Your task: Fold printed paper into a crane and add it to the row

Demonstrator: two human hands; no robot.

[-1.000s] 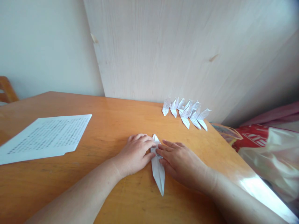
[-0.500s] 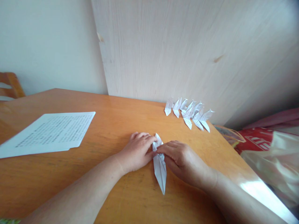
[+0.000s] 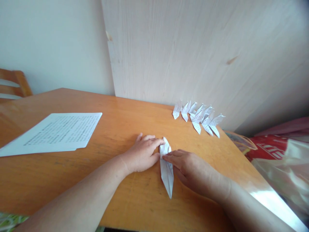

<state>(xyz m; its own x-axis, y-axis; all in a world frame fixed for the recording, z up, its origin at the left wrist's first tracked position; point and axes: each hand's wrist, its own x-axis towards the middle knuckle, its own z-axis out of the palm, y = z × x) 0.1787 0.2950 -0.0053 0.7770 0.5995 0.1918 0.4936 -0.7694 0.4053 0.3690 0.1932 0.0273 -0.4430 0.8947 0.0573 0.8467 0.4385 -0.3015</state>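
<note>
A long, narrow piece of folded white paper (image 3: 167,174) lies on the wooden table, pointed at its near and far ends. My left hand (image 3: 143,154) rests at its left side, fingers apart, with the index fingertip on the upper part and the thumb by the left edge. From the right, my right hand (image 3: 187,164) closes on the middle of the paper, fingers pressed together on its face. Its thumb is partly hidden beneath the hand.
Several folded paper pieces (image 3: 196,120) stand grouped at the table's back right. Printed sheets (image 3: 62,132) lie stacked at the left. A pale wooden panel (image 3: 169,54) borders the back, a chair (image 3: 16,83) the far left. Bags (image 3: 270,149) sit beyond the right edge.
My left thumb has drawn back to the paper's left edge, and its fingers are spread a little more. My right fingers still press the paper's middle. The view has shifted slightly.
</note>
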